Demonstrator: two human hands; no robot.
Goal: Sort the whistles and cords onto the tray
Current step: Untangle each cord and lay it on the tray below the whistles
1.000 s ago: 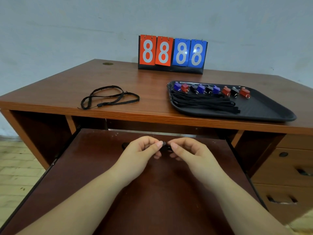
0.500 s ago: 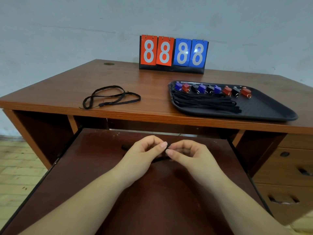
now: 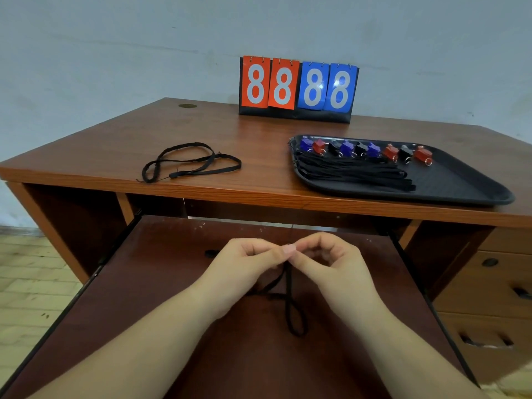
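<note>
On brown desk [image 3: 230,133], black tray [image 3: 475,185].

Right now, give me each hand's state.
Left hand: pinching the black cord.
Right hand: pinching the same cord.

You have a black tray [image 3: 475,182] on the right of the table, holding a back row of nine whistles [image 3: 364,151] in blue, red and black, each with a small metal ring. Just in front of them lies a bundle of black cords [image 3: 354,174], stretched lengthwise. A loose cord [image 3: 190,162] lies looped on the table's left. Another cord [image 3: 290,306] hangs from your fingers over the pull-out shelf [image 3: 161,269].
</note>
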